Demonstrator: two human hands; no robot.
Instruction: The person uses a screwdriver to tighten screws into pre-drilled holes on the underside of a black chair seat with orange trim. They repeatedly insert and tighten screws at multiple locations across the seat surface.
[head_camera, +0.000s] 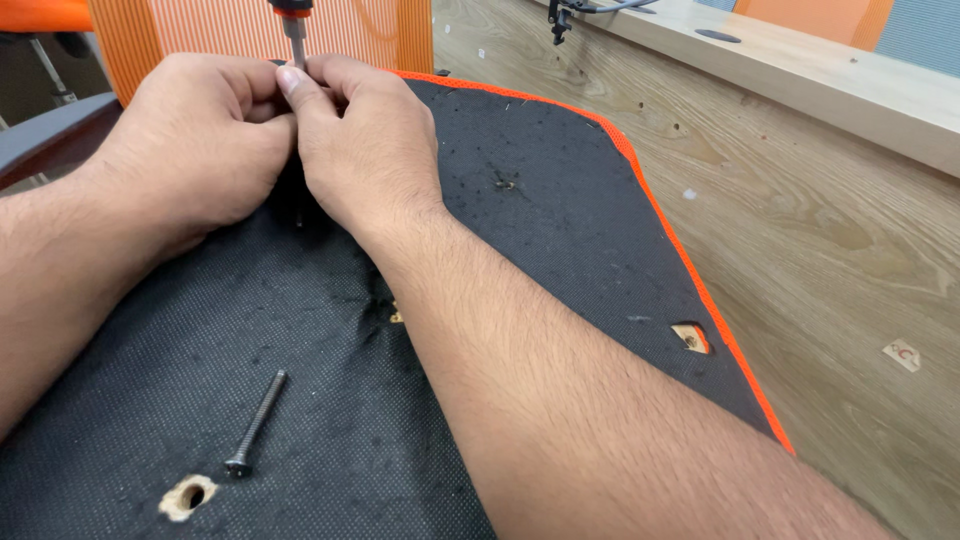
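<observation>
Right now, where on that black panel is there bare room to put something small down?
Bare fabric lies right of the right hand, up to the orange edge, and between the loose screw and the left forearm. It is crowded where both hands' fingers pinch the screwdriver shaft.

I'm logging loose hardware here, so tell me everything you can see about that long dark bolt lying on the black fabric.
The bolt is long, slim and dark, apparently metal, with a small rounded head at its lower end and a threaded-looking shank. It lies flat and loose on the black fabric panel, slanting from lower left up to the right. Its head sits just above a torn hole that exposes pale wood. Neither hand touches it, and nothing rests on it.
</observation>
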